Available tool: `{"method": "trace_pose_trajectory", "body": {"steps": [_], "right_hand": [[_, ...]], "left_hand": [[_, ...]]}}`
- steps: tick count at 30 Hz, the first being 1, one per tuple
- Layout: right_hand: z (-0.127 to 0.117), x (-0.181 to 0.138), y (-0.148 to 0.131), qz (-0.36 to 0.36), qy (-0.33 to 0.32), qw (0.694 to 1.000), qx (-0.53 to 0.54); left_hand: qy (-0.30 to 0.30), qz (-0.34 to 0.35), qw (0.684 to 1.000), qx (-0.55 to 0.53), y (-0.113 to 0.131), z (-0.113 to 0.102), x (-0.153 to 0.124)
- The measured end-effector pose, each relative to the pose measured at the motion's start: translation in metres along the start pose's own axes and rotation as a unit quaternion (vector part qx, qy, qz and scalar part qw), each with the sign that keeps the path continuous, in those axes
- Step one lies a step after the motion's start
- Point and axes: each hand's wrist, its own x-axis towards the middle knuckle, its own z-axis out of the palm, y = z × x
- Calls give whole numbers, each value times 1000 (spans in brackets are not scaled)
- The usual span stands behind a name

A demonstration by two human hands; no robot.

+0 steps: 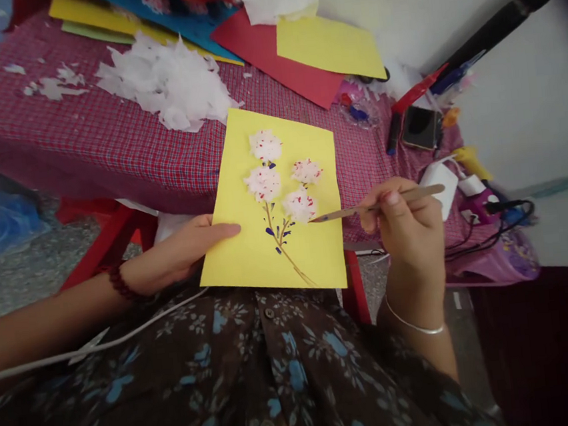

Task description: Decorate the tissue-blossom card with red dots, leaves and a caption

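Note:
My left hand [194, 243] grips the left edge of a yellow card [249, 263], thumb on top and fingers underneath. On the card are several fluffy white paper flowers [264, 184] flecked with red, above a painted brown stem [288, 258] with small dark blue leaves. Between the thumb and fingers of my right hand [409, 228] is a thin wooden paintbrush [351, 211]. Its dark tip points left, close to the lower right flower [299, 205]; whether it touches the card I cannot tell.
A heap of torn white tissue paper [171, 83] lies on the red checked tablecloth [157, 151]. Behind it are red [268, 47] and yellow sheets [331, 44]. A white adapter [440, 188], cables and a dark box [421, 126] crowd the right side. A white cord [139, 332] crosses my lap.

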Motion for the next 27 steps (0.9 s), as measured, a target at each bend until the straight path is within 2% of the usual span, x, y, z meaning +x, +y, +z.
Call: {"method": "trace_pose_trajectory", "body": {"steps": [4,9,15,20,27], "right_hand": [[2,-2,7,22,-33,999,2],[8,-1,11,48,-28,998,-41],[15,-1,14,11,-10,997,-78],[14,-3,10,-6,-24,995,-96],[1,-13,2,-25,49,997,-58]], "left_hand": [[19,-8,1000,-5,1,-1,-1],[13,-8,1000,7,-3,-8,2],[2,-7,1000,7,-9,-13,7],[-7,-7,1000,3,-8,-10,5],[-22,0,1000,21,-13,-20,13]]}}
